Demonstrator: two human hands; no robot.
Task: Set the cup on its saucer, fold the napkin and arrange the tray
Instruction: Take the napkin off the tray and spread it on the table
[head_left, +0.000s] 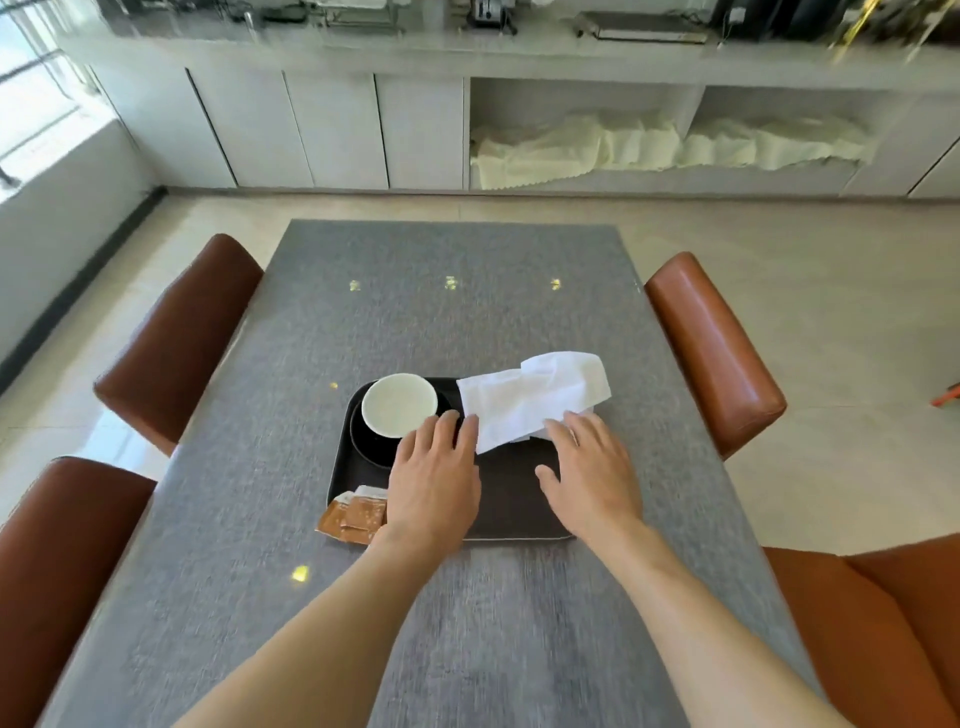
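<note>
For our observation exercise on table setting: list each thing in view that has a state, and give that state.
Cup: upright, empty, on the dark saucer.
Napkin: unfolded, rumpled, overhanging the tray.
Sachets: lying across the tray's near left corner.
Left hand: open, fingertips at the napkin's edge.
Right hand: open, on the napkin.

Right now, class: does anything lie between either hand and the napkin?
Nothing visible does. The left hand and right hand are both at the near edge of the napkin; the cup sits off to its left.
</note>
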